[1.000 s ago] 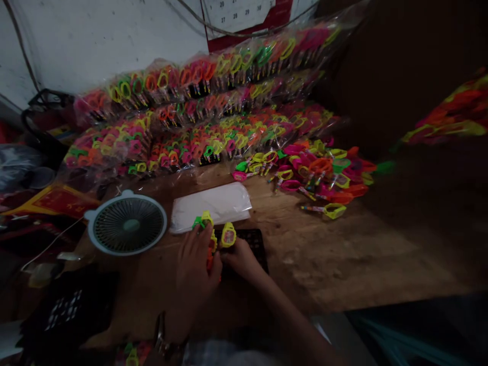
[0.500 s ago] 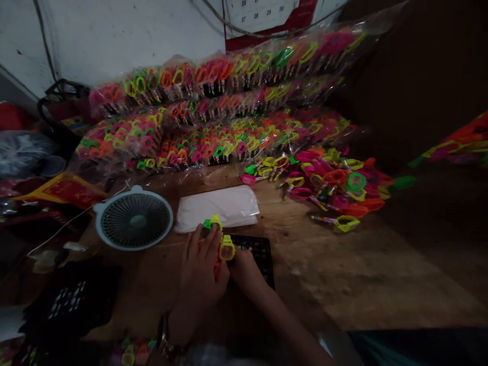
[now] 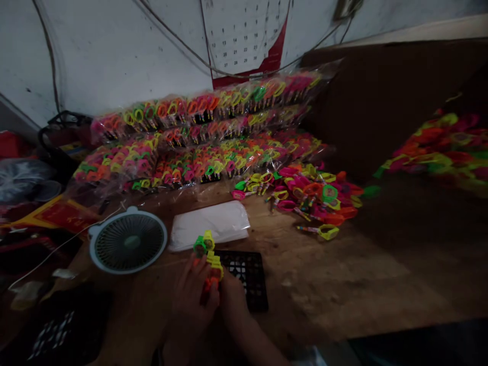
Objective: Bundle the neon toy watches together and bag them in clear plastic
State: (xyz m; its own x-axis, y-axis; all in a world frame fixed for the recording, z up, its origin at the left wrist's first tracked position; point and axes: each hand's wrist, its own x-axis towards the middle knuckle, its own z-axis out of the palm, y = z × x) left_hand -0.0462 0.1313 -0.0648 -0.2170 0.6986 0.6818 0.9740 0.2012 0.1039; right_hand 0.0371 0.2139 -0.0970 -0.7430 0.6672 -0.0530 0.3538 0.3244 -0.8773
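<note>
Toy watches (image 3: 215, 262), neon, one cluster: near left edge of black tray (image 3: 256, 285), seemingly held between fingers and thumb of left hand (image 3: 195, 291), light being dim; right hand (image 3: 234, 295): just beside, fingers hidden, grip cannot be told

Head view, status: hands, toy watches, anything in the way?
Left hand on toy watches. Right hand beside them, fingers hidden, grip unclear. Black grid partly covered by right hand. No obvious obstruction.

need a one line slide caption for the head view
Left hand on bright toy watches, right hand beside them at a black grid, with a fan and a loose pile nearby.
</note>
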